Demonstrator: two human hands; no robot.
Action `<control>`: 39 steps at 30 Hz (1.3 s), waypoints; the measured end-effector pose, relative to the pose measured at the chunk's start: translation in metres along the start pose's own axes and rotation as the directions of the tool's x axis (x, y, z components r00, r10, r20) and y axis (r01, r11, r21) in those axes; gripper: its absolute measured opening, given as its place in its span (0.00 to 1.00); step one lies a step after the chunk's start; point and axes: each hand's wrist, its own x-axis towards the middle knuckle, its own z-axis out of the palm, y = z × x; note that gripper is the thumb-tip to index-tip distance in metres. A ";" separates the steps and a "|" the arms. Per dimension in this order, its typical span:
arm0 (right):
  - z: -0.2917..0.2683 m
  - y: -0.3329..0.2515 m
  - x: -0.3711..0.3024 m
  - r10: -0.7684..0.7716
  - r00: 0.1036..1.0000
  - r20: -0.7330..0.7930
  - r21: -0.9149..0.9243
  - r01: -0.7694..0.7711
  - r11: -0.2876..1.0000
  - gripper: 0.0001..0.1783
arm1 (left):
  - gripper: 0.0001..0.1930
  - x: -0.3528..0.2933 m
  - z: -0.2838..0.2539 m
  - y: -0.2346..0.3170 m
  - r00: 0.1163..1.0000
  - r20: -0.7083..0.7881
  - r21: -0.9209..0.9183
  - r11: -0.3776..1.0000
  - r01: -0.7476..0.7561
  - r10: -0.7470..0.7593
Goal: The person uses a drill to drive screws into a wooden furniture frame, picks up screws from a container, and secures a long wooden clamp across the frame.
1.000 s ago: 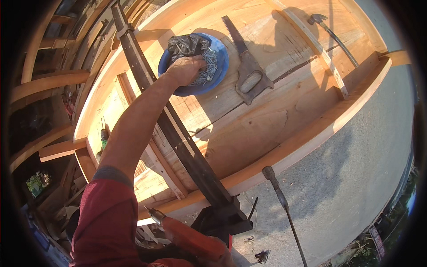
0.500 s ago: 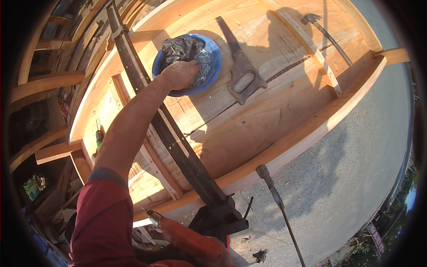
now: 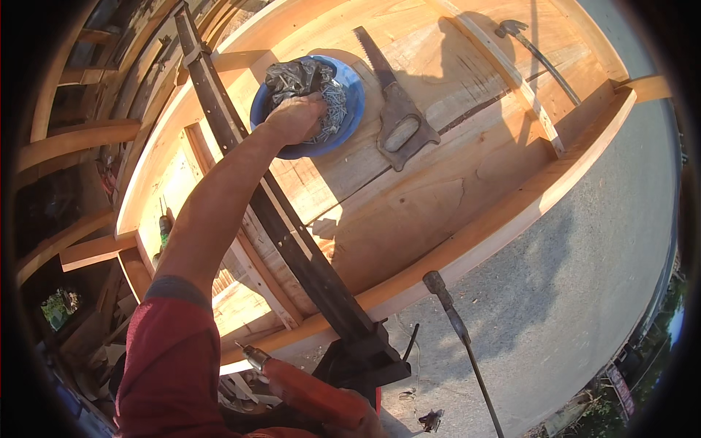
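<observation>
left grip (image 3: 298,120) among silver fasteners (image 3: 335,113) in blue bowl (image 3: 355,96); fingertips hidden, cannot tell if closed. bowl just beside dark bar (image 3: 305,255), presumably for easy reach. right grip (image 3: 369,422) grasping red drill (image 3: 307,393), seemingly leaving left free.

fasteners (image 3: 334,111) in bowl (image 3: 354,91), handsaw (image 3: 396,104) right of it, hammer (image 3: 545,61) farther right beyond a crosspiece (image 3: 511,79)

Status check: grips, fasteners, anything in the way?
Left grip at silver fasteners in blue bowl, closure unclear. Right grip on red drill. Dark bar crosses beneath left forearm.
</observation>
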 end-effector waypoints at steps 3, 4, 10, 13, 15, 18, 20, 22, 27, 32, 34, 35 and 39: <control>0.002 -0.001 0.000 -0.008 1.000 -0.002 0.004 0.008 1.000 0.41 | 0.10 0.003 0.000 0.006 1.000 0.009 -0.039 0.999 0.015 -0.015; 0.002 -0.001 0.000 -0.008 1.000 0.001 0.006 0.008 1.000 0.41 | 0.10 0.003 0.002 0.004 1.000 0.010 -0.035 0.999 0.016 -0.016; 0.006 -0.008 -0.004 -0.036 0.999 0.013 -0.023 0.036 0.999 0.41 | 0.08 0.004 0.002 0.004 0.999 -0.016 -0.067 0.996 -0.052 0.051; 0.011 -0.012 -0.009 -0.057 0.998 0.032 -0.073 0.059 0.996 0.42 | 0.07 -0.005 0.000 -0.002 0.996 -0.082 -0.281 0.959 -0.046 0.023; 0.015 -0.015 -0.011 -0.090 0.995 0.053 -0.125 0.096 0.987 0.42 | 0.14 -0.008 -0.003 -0.007 0.994 -0.054 -0.551 0.833 0.048 -0.093; 0.020 -0.021 -0.020 -0.161 0.984 0.079 -0.221 0.174 0.960 0.42 | 0.07 -0.019 -0.024 0.006 0.988 0.126 -0.957 0.250 0.145 -0.093; 0.030 -0.025 -0.025 -0.195 0.977 0.092 -0.279 0.213 0.936 0.42 | 0.07 -0.031 -0.043 0.018 0.959 0.256 -0.965 -0.099 0.244 -0.120; 0.039 -0.030 -0.031 -0.184 0.979 0.092 -0.309 0.204 0.929 0.41 | 0.08 -0.054 -0.057 0.016 0.965 0.233 -0.962 -0.177 0.210 -0.121; 0.031 -0.041 -0.046 -0.214 0.975 0.065 -0.809 0.177 0.560 0.44 | 0.10 -0.129 -0.095 0.026 0.960 0.172 -0.925 -0.370 0.081 -0.219; 0.010 -0.024 -0.048 -0.191 0.981 0.031 -0.789 0.141 0.597 0.49 | 0.09 -0.246 -0.074 0.022 0.900 0.200 -0.858 -0.513 -0.030 -0.387; 0.002 -0.020 -0.042 -0.202 0.979 0.011 -0.731 0.146 0.666 0.50 | 0.14 -0.285 -0.059 0.037 0.856 0.225 -0.817 -0.569 -0.095 -0.466; -0.001 -0.024 -0.040 -0.222 0.975 0.021 -0.754 0.162 0.637 0.51 | 0.15 -0.298 -0.051 0.044 0.840 0.224 -0.791 -0.596 -0.140 -0.494; 0.030 -0.049 -0.040 -0.170 0.984 -0.057 -0.771 0.065 0.633 0.52 | 0.17 -0.349 -0.009 0.068 0.690 0.271 -0.723 -0.615 -0.314 -0.671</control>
